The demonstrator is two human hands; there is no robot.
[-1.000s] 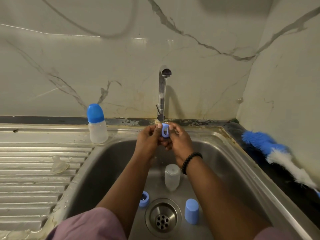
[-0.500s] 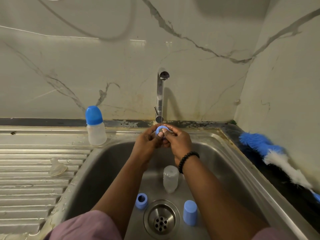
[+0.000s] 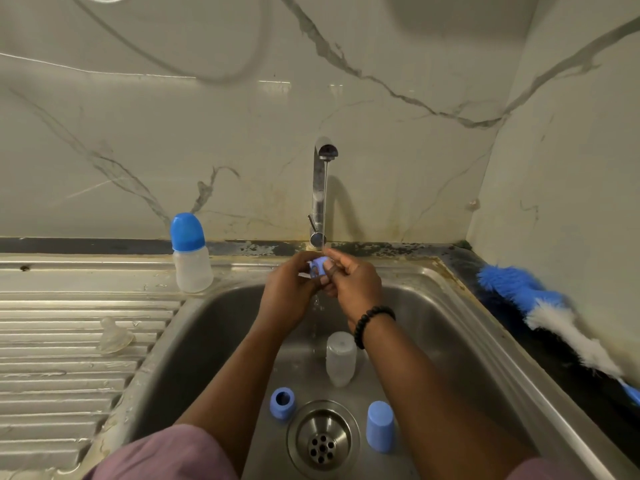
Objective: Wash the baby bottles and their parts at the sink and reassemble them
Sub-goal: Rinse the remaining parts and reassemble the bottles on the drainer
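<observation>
Under the tap, at the sink: live wash in progress, water running from the faucet (image 3: pixel 323 188) in a thin stream.
Sink (image 3: pixel 460 327): steel basin holding the unwashed backlog, with the drain (image 3: pixel 322 441) at the near end.
Finished bottle (image 3: pixel 191 253): capped in blue, upright on the tabletop at the basin's left corner; by my read, one is done.
Bottle brush (image 3: pixel 554 317): lying idle along the right edge.
Open bottle (image 3: pixel 340 358): clear body down in the basin, no cap, to be washed or assembled yet.
Blue cap (image 3: pixel 380 426): right of the drain, waiting.
Blue collar (image 3: pixel 283 402): left of the drain, waiting.
Clear teat (image 3: pixel 114 336): out on the ribbed drainer.
Left hand (image 3: pixel 289 292): fingers curled, pinching the blue ring (image 3: pixel 320 265).
Right hand (image 3: pixel 353 284): pinching the same ring, right under the stream.
Progress: roughly halfway, I'd judge; rinsing now, reassembly left.
</observation>
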